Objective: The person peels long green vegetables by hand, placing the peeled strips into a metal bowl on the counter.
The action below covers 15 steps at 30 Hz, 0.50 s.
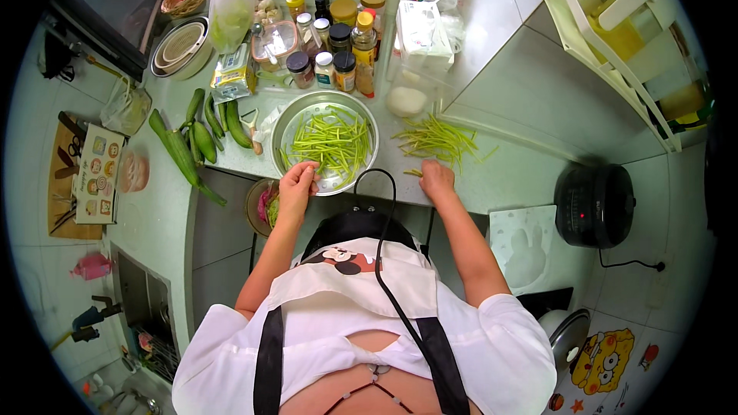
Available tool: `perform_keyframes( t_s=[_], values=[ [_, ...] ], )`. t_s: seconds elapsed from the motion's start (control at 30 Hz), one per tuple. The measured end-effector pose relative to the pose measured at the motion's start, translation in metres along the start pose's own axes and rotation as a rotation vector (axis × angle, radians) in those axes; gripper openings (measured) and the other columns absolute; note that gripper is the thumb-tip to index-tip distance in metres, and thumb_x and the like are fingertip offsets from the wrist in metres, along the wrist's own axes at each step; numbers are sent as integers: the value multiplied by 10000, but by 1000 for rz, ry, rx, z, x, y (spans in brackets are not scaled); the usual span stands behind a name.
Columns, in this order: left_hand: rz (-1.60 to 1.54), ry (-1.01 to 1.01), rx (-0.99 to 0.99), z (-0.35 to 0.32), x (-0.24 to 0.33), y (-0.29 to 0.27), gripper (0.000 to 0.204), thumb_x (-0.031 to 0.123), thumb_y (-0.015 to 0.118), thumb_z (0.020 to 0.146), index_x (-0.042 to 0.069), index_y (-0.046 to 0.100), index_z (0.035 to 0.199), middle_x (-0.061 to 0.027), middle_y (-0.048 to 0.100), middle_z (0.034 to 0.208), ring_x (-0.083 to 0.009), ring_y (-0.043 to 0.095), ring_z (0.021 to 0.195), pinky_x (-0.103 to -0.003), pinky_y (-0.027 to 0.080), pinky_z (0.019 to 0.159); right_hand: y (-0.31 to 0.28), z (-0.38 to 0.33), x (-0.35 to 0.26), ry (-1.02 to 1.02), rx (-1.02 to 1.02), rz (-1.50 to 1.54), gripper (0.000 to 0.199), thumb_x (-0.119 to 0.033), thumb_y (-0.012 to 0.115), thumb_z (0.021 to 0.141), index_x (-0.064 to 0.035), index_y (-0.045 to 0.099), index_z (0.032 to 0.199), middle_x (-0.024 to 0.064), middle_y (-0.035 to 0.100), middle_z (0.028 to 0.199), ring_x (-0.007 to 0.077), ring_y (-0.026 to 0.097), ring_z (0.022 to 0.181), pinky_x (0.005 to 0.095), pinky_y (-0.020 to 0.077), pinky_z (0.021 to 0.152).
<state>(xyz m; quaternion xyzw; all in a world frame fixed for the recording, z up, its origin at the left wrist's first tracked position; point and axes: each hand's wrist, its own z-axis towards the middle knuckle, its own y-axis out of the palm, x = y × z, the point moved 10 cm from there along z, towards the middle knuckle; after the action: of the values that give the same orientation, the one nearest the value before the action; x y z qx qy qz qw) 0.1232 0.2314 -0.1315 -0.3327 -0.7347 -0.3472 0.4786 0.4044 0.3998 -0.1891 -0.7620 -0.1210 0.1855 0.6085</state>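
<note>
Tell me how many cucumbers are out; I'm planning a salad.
4 cucumbers, left of the metal bowl on the counter: and. Their ends overlap, so another could be hidden. The long green stalk beside them is not counted.

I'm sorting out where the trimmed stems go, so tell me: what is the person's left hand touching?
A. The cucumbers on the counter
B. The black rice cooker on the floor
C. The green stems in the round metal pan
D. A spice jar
C: the left hand rests at the near rim of the round metal pan, fingers on the green stems inside it, while the right hand is by the loose stems on the counter.
</note>
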Motion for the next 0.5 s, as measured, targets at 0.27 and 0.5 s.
perform_keyframes(
  t_s=[0.27,0.5],
  values=[
    [-200,-113,-134,-3,6,32,198,176,523,922,30,607,1026,-27,620,808,-89,576,650,-213,473,593,-4,-9,13,179,96,174,179,-138,638,669,-74,590,829,135,640,827,330,621,788,429,494,665],
    [-460,-210,-220,-4,-5,45,215,186,510,926,42,587,1066,-55,632,914,-151,612,841,-280,500,755,-75,-6,-23,199,209,601,182,-148,636,638,-55,619,794,113,644,733,272,629,703,371,493,643]
  ],
)
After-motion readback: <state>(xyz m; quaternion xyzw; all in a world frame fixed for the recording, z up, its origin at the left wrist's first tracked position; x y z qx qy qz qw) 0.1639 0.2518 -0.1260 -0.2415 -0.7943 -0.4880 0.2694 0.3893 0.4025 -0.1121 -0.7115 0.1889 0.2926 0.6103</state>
